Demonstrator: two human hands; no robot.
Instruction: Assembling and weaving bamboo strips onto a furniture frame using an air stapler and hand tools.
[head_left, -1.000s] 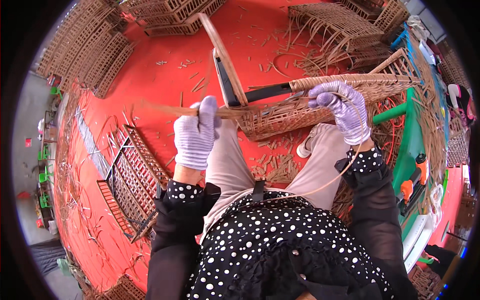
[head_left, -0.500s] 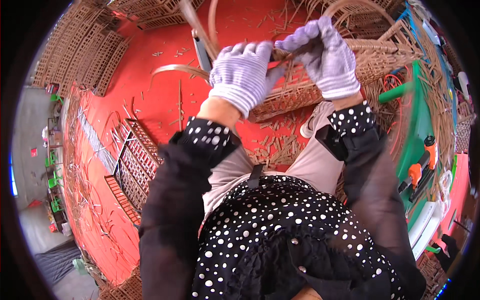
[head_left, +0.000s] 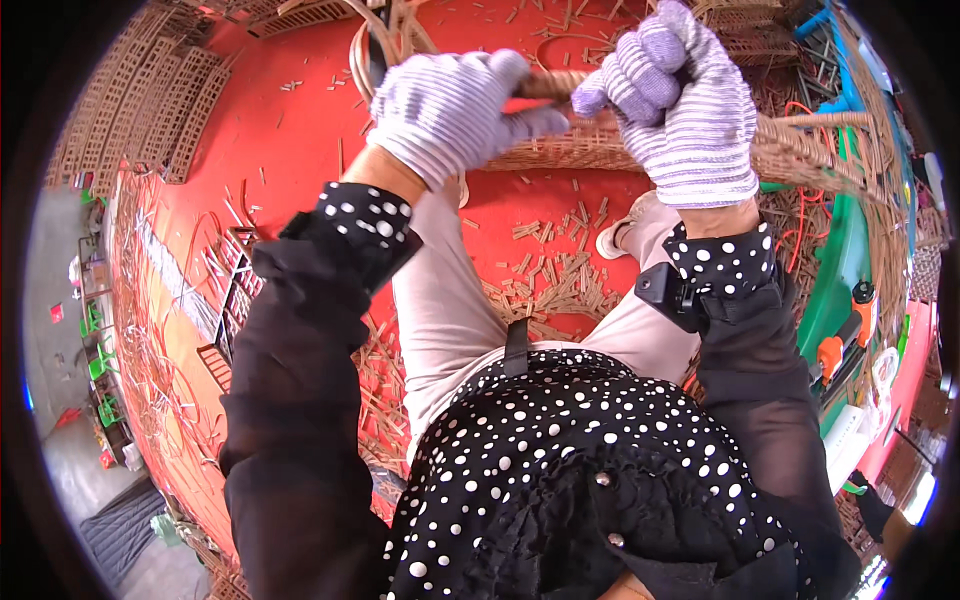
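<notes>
Both my hands wear white-and-purple striped gloves. My left hand closes over a cane-wrapped rod of a brown wicker basket, its thumb below and its fingers above. Curved wicker strips rise beyond that hand, beside a dark upright bar. To the right, my right hand is raised, fingers curled tightly in and thumb pressed against them. Whatever it pinches, if anything, is hidden. The basket's woven side runs behind both hands and slopes down to the right.
Cut cane pieces lie on the red floor between my feet. Stacked woven panels stand at far left, a dark frame beside my left arm. At right, an orange-and-black tool lies by a green surface.
My hands have moved apart, the left one leftward and the right one up and rightward. My right fingers have curled in more. The basket has shifted farther off and to the right.
</notes>
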